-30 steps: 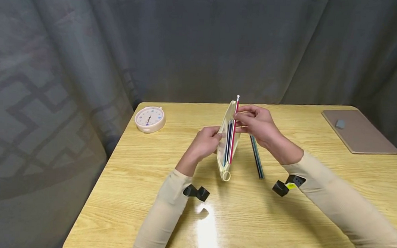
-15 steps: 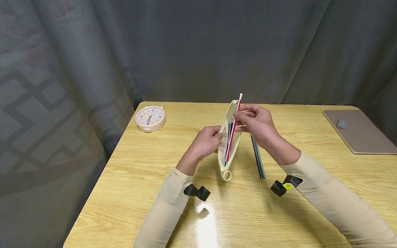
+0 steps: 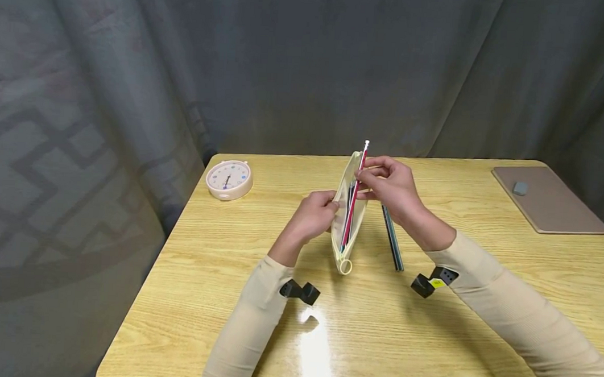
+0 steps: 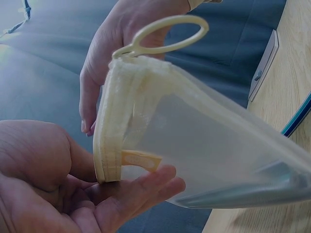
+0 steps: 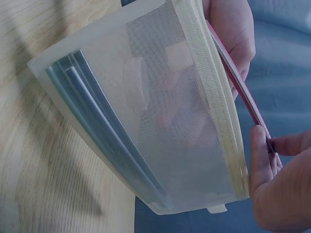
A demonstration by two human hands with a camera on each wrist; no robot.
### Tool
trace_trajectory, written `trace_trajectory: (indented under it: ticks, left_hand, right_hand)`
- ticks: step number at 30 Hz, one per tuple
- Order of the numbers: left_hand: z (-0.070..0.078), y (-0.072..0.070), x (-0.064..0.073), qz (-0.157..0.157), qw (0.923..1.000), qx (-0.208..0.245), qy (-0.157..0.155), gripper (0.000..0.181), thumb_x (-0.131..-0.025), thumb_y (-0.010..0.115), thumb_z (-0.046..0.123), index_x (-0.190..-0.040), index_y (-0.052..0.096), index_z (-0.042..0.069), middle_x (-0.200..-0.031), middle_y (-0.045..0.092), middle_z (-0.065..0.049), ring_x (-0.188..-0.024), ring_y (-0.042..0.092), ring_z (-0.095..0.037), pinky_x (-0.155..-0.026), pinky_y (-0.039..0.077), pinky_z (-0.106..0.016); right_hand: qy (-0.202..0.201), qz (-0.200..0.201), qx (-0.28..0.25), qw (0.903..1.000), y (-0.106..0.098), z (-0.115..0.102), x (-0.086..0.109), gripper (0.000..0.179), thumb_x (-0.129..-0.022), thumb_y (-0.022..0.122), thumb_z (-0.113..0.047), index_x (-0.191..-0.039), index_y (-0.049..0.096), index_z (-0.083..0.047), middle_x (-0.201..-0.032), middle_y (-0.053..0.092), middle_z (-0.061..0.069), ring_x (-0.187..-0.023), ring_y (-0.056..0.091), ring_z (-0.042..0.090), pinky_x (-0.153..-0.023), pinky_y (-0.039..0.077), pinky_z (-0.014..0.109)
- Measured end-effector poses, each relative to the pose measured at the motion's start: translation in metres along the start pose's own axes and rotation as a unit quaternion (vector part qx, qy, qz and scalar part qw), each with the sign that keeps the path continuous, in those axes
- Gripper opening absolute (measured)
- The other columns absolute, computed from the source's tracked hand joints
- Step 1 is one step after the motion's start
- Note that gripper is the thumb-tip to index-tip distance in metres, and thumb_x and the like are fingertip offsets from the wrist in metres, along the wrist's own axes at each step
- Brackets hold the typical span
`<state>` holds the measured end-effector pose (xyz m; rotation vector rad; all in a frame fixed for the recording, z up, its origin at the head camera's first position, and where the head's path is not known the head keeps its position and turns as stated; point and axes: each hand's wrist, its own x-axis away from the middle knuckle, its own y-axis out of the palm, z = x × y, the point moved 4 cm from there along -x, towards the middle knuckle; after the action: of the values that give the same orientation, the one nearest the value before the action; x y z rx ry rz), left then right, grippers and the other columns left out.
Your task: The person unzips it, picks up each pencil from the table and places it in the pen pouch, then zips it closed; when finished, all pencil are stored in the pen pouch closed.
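Note:
My left hand [image 3: 318,215] grips one side of a cream mesh zip pouch [image 5: 194,165], thumb at the zipped edge and fingers on the outer wall. The pouch's mouth gapes toward the head camera, and a ring pull [image 3: 346,267] hangs at its near end. With thumb and fingertips, my right hand [image 3: 391,187] pinches a red pencil [image 3: 362,160] with a white stripe and white end. It slants along the mouth, lower part within the opening, white end sticking out beyond the far end. Several dark and teal pencils [image 5: 97,116] lie inside along the bottom.
Dark blue-green pencils [image 3: 393,239] lie on the wooden table [image 3: 214,298] to the right of the pouch. A pink round clock [image 3: 229,180] is at the back left. On the right, a grey eraser-like block [image 3: 520,188] rests on a pinkish-brown notebook [image 3: 557,207].
The red pencil has tilted: its white end has shifted slightly up and right, its lower end left into the mouth. My left hand and the pouch have barely moved.

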<state>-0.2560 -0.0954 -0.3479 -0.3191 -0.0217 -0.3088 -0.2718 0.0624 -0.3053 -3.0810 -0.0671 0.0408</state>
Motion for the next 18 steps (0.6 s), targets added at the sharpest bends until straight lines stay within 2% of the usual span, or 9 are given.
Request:
trace_trajectory:
  ticks: [10, 18]
  left_hand:
    - [0.0006, -0.0002, 0.0001, -0.006, 1.0000, -0.003, 0.003, 0.029, -0.108, 0.049, 0.011, -0.124, 0.068, -0.004, -0.102, 0.071, -0.020, -0.078, 0.069, -0.022, -0.068, 0.065, -0.032]
    - [0.0013, -0.0010, 0.0012, 0.003, 1.0000, -0.006, 0.002, 0.032, -0.108, 0.048, 0.009, -0.129, 0.067, -0.004, -0.102, 0.072, -0.020, -0.078, 0.068, -0.021, -0.068, 0.064, -0.032]
  right_hand:
    - [-0.007, 0.000, 0.008, 0.9999, -0.0008, 0.0006, 0.0010, 0.021, -0.099, 0.065, -0.001, -0.116, 0.055, 0.006, -0.085, 0.063, 0.000, -0.067, 0.069, 0.006, -0.066, 0.064, 0.025]
    - [-0.009, 0.007, 0.018, 0.9998, -0.0078, -0.0008, 0.0031, 0.033, -0.100, 0.065, -0.006, -0.126, 0.053, 0.010, -0.089, 0.061, 0.002, -0.071, 0.068, 0.006, -0.067, 0.064, 0.023]
